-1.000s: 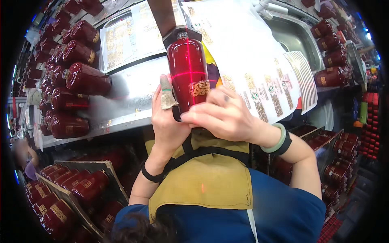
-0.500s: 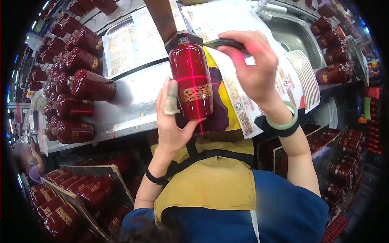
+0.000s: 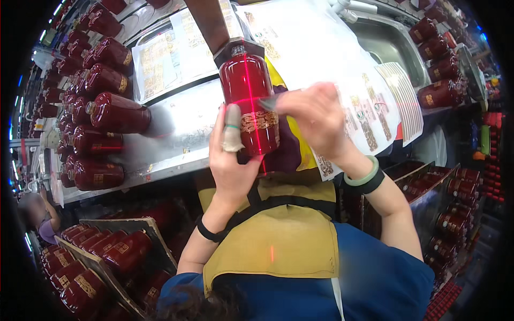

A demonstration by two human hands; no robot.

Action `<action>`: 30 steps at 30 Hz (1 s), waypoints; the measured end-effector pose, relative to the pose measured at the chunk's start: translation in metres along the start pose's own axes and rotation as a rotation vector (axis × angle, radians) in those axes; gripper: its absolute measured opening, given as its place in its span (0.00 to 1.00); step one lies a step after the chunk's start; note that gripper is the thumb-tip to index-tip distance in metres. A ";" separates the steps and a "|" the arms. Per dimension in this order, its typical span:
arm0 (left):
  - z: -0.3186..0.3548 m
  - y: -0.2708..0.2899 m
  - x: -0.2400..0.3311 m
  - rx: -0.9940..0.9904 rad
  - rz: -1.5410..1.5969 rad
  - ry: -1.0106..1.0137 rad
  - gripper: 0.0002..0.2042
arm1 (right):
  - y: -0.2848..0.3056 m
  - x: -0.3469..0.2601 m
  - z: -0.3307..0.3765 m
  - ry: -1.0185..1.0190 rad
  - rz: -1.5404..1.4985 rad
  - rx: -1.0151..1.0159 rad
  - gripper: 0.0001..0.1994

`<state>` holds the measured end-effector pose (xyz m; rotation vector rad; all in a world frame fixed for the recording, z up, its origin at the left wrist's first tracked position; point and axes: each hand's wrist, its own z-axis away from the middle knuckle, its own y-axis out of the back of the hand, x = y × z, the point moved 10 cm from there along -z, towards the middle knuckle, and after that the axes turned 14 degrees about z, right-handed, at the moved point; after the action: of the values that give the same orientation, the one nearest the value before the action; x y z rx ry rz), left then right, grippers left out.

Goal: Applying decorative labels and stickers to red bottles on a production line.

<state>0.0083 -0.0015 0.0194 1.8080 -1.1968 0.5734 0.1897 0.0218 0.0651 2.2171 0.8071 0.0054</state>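
Observation:
A glossy dark red bottle [image 3: 247, 77] lies with its neck away from me, set against a dark holder on a brown post [image 3: 210, 21]. Around its lower body runs a gold patterned label [image 3: 260, 122]. My left hand [image 3: 234, 166] wraps the bottle's lower left side, thumb at its base, a pale finger cover on at least one finger. In my right hand [image 3: 316, 117], somewhat blurred, is a slim dark pointed tool [image 3: 269, 102] that resembles tweezers. Its tip is at the bottle's right side, just above the label; whether it touches cannot be made out.
Red laser lines cross the bottle. Sheets of gold labels [image 3: 367, 125] lie right, beside a steel sink [image 3: 391, 45]; another sheet [image 3: 155, 64] lies left. Many red bottles [image 3: 120, 112] crowd the bench's left. Crates of bottles [image 3: 115, 249] stand below. Another person [image 3: 45, 219] is far left.
My right hand has moved from beside the bottle's neck down and left to the label's upper edge, tool still held. The bottle and my left hand have barely shifted.

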 end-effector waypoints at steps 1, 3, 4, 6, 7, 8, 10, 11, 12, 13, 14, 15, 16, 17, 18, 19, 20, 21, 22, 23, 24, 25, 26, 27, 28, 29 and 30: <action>0.004 -0.002 -0.019 -0.011 0.128 0.153 0.49 | 0.002 -0.021 0.006 0.153 -0.068 0.015 0.12; 0.011 -0.003 -0.036 -0.015 0.254 0.286 0.49 | 0.002 -0.040 0.016 0.272 -0.236 -0.017 0.12; 0.011 -0.003 -0.035 -0.021 0.254 0.265 0.48 | 0.005 -0.055 0.023 0.423 -0.298 -0.017 0.12; 0.010 -0.003 -0.030 -0.023 0.232 0.237 0.47 | -0.007 -0.031 0.013 0.169 -0.289 -0.098 0.09; 0.010 -0.002 -0.025 -0.018 0.210 0.226 0.47 | -0.002 -0.016 0.008 0.028 -0.191 -0.016 0.10; 0.009 -0.001 -0.021 -0.011 0.187 0.215 0.47 | 0.000 0.001 0.001 -0.093 -0.071 0.024 0.10; 0.006 0.005 -0.004 0.043 0.125 0.083 0.46 | 0.009 -0.021 -0.008 0.101 0.020 0.107 0.11; 0.004 0.006 0.002 0.050 0.074 0.034 0.46 | 0.010 -0.040 -0.009 0.212 -0.048 0.085 0.11; 0.003 0.007 0.005 0.063 0.027 0.007 0.45 | 0.013 -0.058 -0.007 0.327 -0.112 0.077 0.11; 0.003 0.005 0.006 0.065 0.020 -0.016 0.45 | 0.012 -0.070 -0.010 0.437 -0.170 0.032 0.11; 0.003 0.005 0.006 0.072 0.053 -0.028 0.46 | 0.008 -0.074 -0.013 0.420 -0.142 -0.035 0.10; 0.004 0.005 0.004 0.076 0.082 -0.018 0.46 | 0.004 -0.053 -0.026 0.250 -0.136 -0.018 0.09; 0.005 0.005 0.001 0.071 0.110 0.003 0.47 | -0.001 -0.035 -0.035 0.109 -0.120 -0.004 0.09; 0.006 0.005 -0.006 0.058 0.208 0.051 0.48 | 0.000 -0.019 -0.040 0.021 -0.090 0.013 0.08; 0.006 0.004 -0.009 0.052 0.304 0.062 0.48 | 0.006 -0.008 -0.046 0.012 0.086 0.080 0.08; 0.006 0.002 -0.020 0.006 0.307 0.159 0.50 | 0.007 -0.019 -0.042 0.112 0.066 0.085 0.08; 0.010 -0.001 -0.036 -0.044 0.318 0.322 0.53 | 0.003 -0.020 -0.042 0.137 0.061 0.061 0.07; 0.007 -0.001 -0.028 -0.065 0.276 0.235 0.52 | 0.001 -0.041 -0.033 0.285 -0.056 0.018 0.07; 0.007 0.001 -0.024 -0.069 0.252 0.193 0.51 | 0.001 -0.058 -0.023 0.388 -0.163 -0.041 0.07; 0.003 0.007 -0.011 -0.017 0.079 0.033 0.49 | 0.000 -0.073 -0.015 0.534 -0.268 -0.078 0.07; 0.003 0.008 -0.009 -0.013 0.105 0.018 0.48 | -0.005 -0.060 -0.021 0.378 -0.244 -0.074 0.07; 0.002 0.006 -0.011 -0.021 0.120 0.035 0.48 | -0.012 -0.040 -0.032 0.259 -0.219 -0.052 0.08; 0.003 0.004 -0.015 -0.037 0.133 0.073 0.47 | -0.019 -0.022 -0.038 0.136 -0.176 -0.063 0.08; 0.004 0.005 -0.016 -0.030 0.167 0.079 0.46 | -0.021 0.000 -0.043 -0.007 -0.132 -0.037 0.07; 0.004 0.004 -0.018 -0.046 0.167 0.087 0.47 | -0.010 0.004 -0.047 0.032 0.014 0.094 0.08; 0.005 0.005 -0.020 -0.060 0.174 0.094 0.48 | -0.010 -0.010 -0.041 0.158 0.003 0.094 0.07; 0.005 0.007 -0.023 -0.066 0.186 0.100 0.48 | -0.012 -0.018 -0.038 0.229 -0.015 0.093 0.07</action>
<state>-0.0081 0.0050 0.0021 1.6039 -1.3077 0.7134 0.1600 0.0431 0.0883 2.3264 0.9651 0.2219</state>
